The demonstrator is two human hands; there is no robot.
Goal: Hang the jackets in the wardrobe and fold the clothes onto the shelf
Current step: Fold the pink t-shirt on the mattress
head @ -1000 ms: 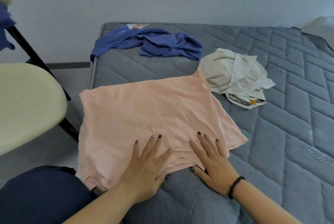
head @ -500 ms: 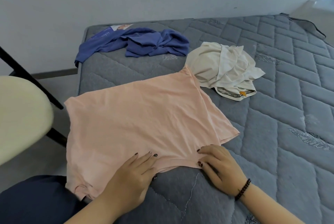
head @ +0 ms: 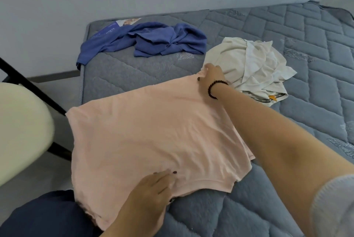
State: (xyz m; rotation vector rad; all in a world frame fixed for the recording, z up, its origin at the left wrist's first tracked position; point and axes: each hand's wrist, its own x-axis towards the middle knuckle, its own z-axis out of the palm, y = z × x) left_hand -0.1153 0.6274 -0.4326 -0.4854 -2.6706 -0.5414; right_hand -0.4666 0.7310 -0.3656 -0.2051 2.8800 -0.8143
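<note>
Three garments: all lay on the grey quilted mattress (head: 249, 208); none folded, no wardrobe or shelf visible.
Pink cotton T-shirt (head: 153, 131): spread flat, half-folded at most.
Right hand (head: 211, 76): pinched its far corner.
Left hand (head: 153, 189): fingers flat, pressing the near hem.
Left waiting: crumpled blue top (head: 162, 42), cream shirt (head: 249, 60).

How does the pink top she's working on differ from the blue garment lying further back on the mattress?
The pink top is spread out flat; the blue garment lies crumpled and twisted. The pink one has both hands on it, the left hand at its near edge and the right hand at its far corner; nobody touches the blue one. Both rest on the grey quilted mattress, each hanging over its left edge.
</note>
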